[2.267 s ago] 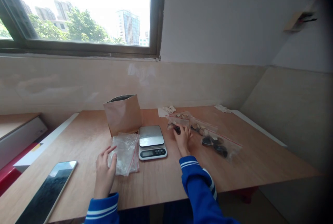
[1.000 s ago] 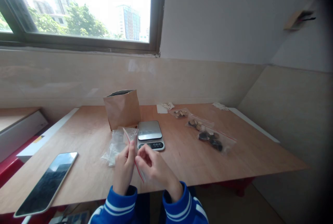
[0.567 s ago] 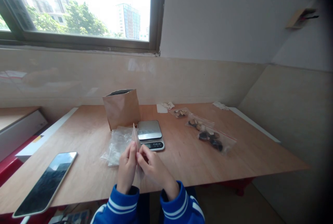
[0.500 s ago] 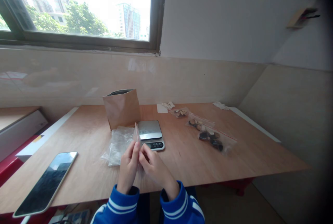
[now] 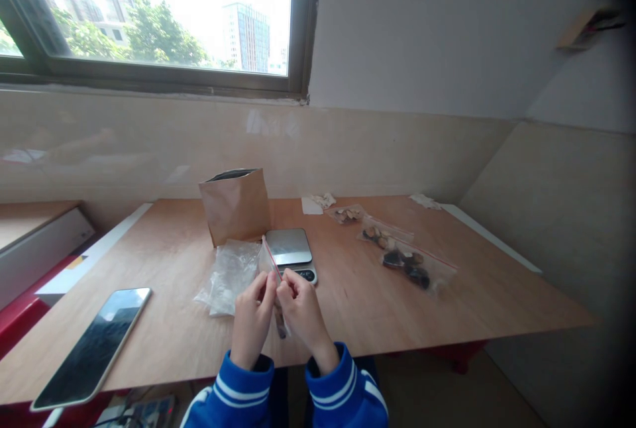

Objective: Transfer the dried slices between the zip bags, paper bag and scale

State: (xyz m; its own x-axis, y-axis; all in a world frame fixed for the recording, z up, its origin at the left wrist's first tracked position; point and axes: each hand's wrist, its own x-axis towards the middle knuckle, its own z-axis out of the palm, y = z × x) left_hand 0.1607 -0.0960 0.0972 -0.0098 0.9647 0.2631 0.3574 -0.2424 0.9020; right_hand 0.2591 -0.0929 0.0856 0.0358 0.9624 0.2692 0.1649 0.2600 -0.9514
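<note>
Between my two hands is a clear zip-lock bag (image 5: pixel 269 257) with a red seal strip, its top edge slanting up to the left. Some dark and brown pieces show low inside it, below my fingers. My left hand (image 5: pixel 254 312) pinches the strip, and close beside it my right hand (image 5: pixel 304 309) pinches the same edge. Just beyond them stands a kitchen scale (image 5: pixel 288 246) with a steel plate, its display partly hidden by my right hand. A pile of clear plastic bags (image 5: pixel 228 279) lies left of my hands.
An open brown paper pouch (image 5: pixel 234 206) stands behind the plastic bags. On the right lie several filled zip-lock bags (image 5: pixel 410 267) with brown and dark pieces. A phone (image 5: pixel 94 348) with a cable rests at the table's left front. Crumpled tissue (image 5: pixel 324 201) sits near the wall.
My hands have shifted slightly right with the zip-lock bag. The bag has turned, so its red strip and the pieces inside now show.
</note>
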